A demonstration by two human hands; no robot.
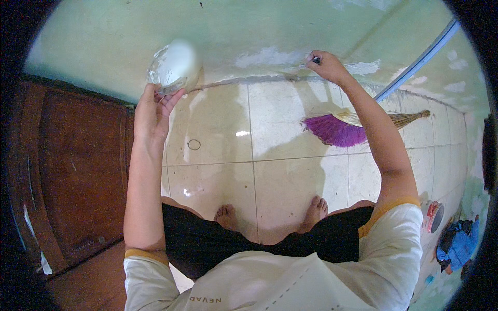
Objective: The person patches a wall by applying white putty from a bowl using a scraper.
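My left hand point(153, 111) is raised and grips the rim of a clear plastic container point(174, 67) holding white paste, held up near the pale green wall point(249, 26). My right hand point(324, 65) is stretched out to the wall and pinches a small dark tool point(315, 60) against it. White patches of filler point(267, 56) streak the wall beside that hand, low down near the floor line. My bare feet point(270, 213) stand on the glossy white floor tiles below.
A purple-bristled broom point(345, 127) lies on the tiles under my right arm. A brown wooden door point(78, 166) fills the left. A grey pipe point(415, 65) runs diagonally at the right. Blue cloth and a small dish point(456, 241) lie at the far right.
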